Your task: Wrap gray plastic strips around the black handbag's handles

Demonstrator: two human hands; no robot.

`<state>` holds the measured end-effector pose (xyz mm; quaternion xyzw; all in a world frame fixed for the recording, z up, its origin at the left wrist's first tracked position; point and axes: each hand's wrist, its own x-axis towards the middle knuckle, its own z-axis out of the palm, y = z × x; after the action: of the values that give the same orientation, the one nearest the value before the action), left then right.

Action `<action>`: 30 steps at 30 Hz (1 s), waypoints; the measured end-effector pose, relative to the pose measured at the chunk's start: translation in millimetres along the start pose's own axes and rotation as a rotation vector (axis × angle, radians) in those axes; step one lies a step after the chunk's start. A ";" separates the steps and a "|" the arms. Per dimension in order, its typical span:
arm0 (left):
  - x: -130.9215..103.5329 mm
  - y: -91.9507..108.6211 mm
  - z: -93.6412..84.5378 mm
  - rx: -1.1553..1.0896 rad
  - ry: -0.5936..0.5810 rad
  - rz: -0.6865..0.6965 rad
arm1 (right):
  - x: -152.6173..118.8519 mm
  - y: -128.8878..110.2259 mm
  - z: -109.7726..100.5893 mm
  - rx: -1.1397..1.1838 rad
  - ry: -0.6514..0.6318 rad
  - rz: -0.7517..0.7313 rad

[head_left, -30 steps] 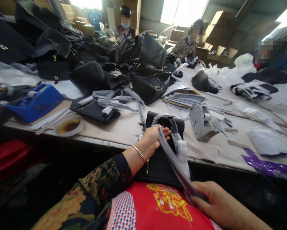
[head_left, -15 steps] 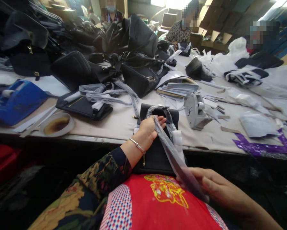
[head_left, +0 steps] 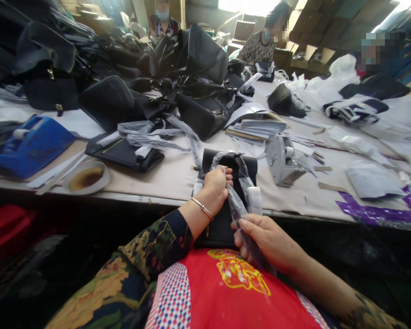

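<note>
A black bag lies at the table's front edge and reaches down against my red apron. Over it runs a strap in clear plastic wrap. The fingers of my left hand are curled closed around the strap's upper part, near the bag's top flap. Lower down, my right hand grips the same strap between thumb and fingers, and its loose end hangs over the apron. White wrapping shows at the bag's right side. My left hand hides part of the bag's upper front.
A blue tape dispenser and a brown-stained dish stand on the left. Right of the bag is a grey metal dispenser; behind it lies a paper stack. Black bags pile up at the back, where several people sit.
My right hand has moved up and left along the strap, closer to my left hand, and its fingers have closed on it. My left hand's fingers have curled in from a looser hold.
</note>
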<state>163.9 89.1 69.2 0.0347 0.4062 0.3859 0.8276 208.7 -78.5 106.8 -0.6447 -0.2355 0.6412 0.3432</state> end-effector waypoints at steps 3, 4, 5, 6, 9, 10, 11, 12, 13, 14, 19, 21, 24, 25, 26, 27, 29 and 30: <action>1.0 -2.3 -0.3 0.063 -0.013 0.038 | 2.4 -3.8 7.5 0.004 0.057 -0.024; 0.9 -2.9 -0.5 0.077 -0.010 0.052 | 3.1 -5.0 9.4 0.007 0.072 -0.034; 0.7 -3.3 -0.9 0.089 -0.008 0.064 | 3.8 -6.0 10.9 0.008 0.083 -0.042; 0.5 -3.5 -1.6 0.098 -0.009 0.073 | 4.4 -6.9 11.7 0.003 0.093 -0.049; -0.3 -3.2 -5.6 0.117 -0.038 0.066 | 5.9 -7.8 10.2 -0.021 0.109 -0.075; -0.6 -3.4 -7.6 0.121 -0.055 0.059 | 6.5 -7.7 8.6 -0.027 0.114 -0.085; -0.8 -3.8 -9.7 0.125 -0.072 0.054 | 7.4 -7.5 6.9 -0.030 0.116 -0.092; -1.0 -4.6 -11.8 0.125 -0.088 0.053 | 8.6 -7.5 5.2 -0.027 0.119 -0.098; -1.3 -5.7 -13.7 0.122 -0.101 0.057 | 10.1 -7.7 3.7 -0.022 0.122 -0.102; -1.6 -6.8 -15.3 0.117 -0.111 0.062 | 11.8 -8.2 2.8 -0.014 0.126 -0.104; -5.8 -6.6 -16.8 0.094 -0.140 0.050 | 19.4 -14.9 6.4 0.020 0.144 -0.094; -8.0 -3.6 -15.6 0.095 -0.152 0.036 | 21.2 -17.6 9.9 0.005 0.139 -0.089; -9.7 0.0 -14.1 0.102 -0.160 0.035 | 24.4 -20.0 13.8 -0.001 0.150 -0.096; -9.6 0.7 -13.8 0.107 -0.156 0.036 | 25.4 -20.2 14.1 0.007 0.162 -0.100; -9.3 1.4 -13.4 0.114 -0.151 0.033 | 26.2 -20.1 13.9 0.013 0.174 -0.104; -8.7 2.4 -13.0 0.124 -0.143 0.024 | 26.4 -19.6 13.2 0.011 0.181 -0.106; -6.9 5.5 -11.7 0.146 -0.120 -0.001 | 24.7 -16.9 10.4 -0.031 0.165 -0.114; -5.8 7.6 -10.9 0.158 -0.107 -0.017 | 22.7 -14.8 8.5 -0.067 0.146 -0.116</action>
<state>149.5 87.8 68.5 0.1171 0.3908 0.3429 0.8461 203.8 -50.7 103.2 -0.6862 -0.2679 0.5634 0.3742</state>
